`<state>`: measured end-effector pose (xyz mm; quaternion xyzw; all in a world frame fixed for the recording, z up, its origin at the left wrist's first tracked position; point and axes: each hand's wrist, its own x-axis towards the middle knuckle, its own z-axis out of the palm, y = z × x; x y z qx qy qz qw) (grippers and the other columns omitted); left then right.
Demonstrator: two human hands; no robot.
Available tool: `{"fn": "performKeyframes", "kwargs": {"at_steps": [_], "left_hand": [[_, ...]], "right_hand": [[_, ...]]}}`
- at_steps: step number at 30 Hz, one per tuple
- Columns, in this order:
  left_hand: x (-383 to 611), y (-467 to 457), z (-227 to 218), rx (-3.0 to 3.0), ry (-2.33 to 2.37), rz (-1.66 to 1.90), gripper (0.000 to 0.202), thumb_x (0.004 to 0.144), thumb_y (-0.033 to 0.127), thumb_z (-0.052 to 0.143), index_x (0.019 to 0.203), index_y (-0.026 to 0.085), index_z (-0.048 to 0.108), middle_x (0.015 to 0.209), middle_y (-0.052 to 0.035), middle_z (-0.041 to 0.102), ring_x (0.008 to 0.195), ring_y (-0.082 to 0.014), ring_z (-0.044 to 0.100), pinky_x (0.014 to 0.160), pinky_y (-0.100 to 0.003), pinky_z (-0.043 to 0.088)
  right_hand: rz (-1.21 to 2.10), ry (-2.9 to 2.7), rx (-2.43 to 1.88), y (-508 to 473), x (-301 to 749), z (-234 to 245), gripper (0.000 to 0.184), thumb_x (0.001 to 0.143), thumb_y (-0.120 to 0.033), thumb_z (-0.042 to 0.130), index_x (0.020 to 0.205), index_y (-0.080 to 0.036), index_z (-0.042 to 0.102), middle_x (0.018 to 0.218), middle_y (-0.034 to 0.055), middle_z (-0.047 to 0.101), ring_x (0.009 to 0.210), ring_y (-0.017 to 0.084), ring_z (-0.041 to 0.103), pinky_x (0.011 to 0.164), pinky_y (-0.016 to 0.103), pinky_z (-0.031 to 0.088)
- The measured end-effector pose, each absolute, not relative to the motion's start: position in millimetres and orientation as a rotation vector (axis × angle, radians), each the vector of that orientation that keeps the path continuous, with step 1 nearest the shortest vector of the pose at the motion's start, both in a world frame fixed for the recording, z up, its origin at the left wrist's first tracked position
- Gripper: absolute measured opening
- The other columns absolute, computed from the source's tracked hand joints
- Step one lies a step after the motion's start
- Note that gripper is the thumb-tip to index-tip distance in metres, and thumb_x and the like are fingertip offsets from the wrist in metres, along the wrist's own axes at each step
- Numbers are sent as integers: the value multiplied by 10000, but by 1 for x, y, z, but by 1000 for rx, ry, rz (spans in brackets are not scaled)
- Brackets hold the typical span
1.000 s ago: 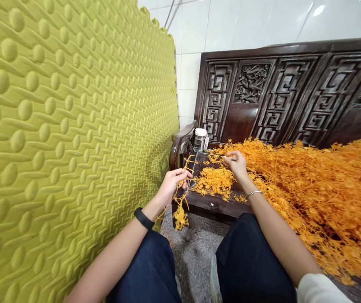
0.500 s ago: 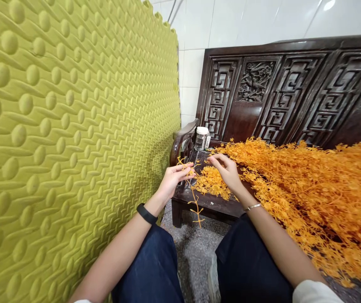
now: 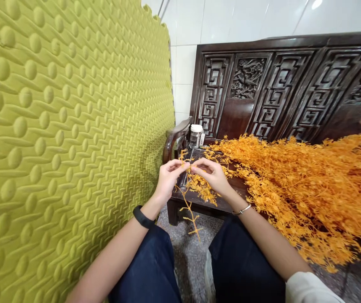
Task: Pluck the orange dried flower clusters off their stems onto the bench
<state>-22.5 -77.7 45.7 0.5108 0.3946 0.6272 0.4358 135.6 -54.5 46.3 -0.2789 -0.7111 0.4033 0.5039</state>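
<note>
My left hand point(image 3: 167, 180) pinches a thin orange artificial plant stem point(image 3: 187, 207), whose bare-looking twigs hang down past the bench edge and stick up above the fingers. Close against it, my right hand point(image 3: 214, 177) is closed in a pinch on the same stem, fingertips nearly touching those of the left. Whatever small part sits between the right fingertips is too small to make out. Below and behind the right hand lies a small heap of loose orange sprigs point(image 3: 204, 191) on the dark wooden bench point(image 3: 212, 207).
A large bunch of orange artificial foliage point(image 3: 306, 185) covers the bench to the right. A clear jar with a white lid point(image 3: 196, 135) stands by the armrest point(image 3: 170, 143). A yellow-green foam mat point(image 3: 73, 126) rises upright along the left. The carved backrest point(image 3: 246, 84) is behind.
My right hand has come left from over the sprigs to meet the stem at my left fingertips. The left thumb has closed in a pinch. The view has shifted slightly.
</note>
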Motion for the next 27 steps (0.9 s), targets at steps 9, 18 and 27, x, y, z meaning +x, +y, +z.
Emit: {"fn": "performKeyframes", "kwargs": {"at_steps": [9,18,27], "left_hand": [[-13,-72,44,1493,799,1245,293,700,418,673,811,148,646,740,-18,643,733,-131,585,753,-265,440],[-17,-69,41,1451,805,1212,302,727,433,644,782,146,569,587,32,564,533,-85,533,601,-239,430],[-19,-71,43,1437,845,1277,231,716,341,654,784,142,557,618,3,631,558,-103,596,614,-244,479]], "right_hand": [[1155,-1567,-713,-55,145,55,246,648,-391,735,738,-190,625,708,-2,627,637,111,568,630,265,480],[1204,-1542,-727,-53,152,56,287,587,-384,774,690,-179,603,668,-12,595,623,103,540,635,266,479],[1134,-1551,-738,-45,146,48,311,580,-413,767,688,-183,587,704,3,601,657,125,564,653,283,471]]}}
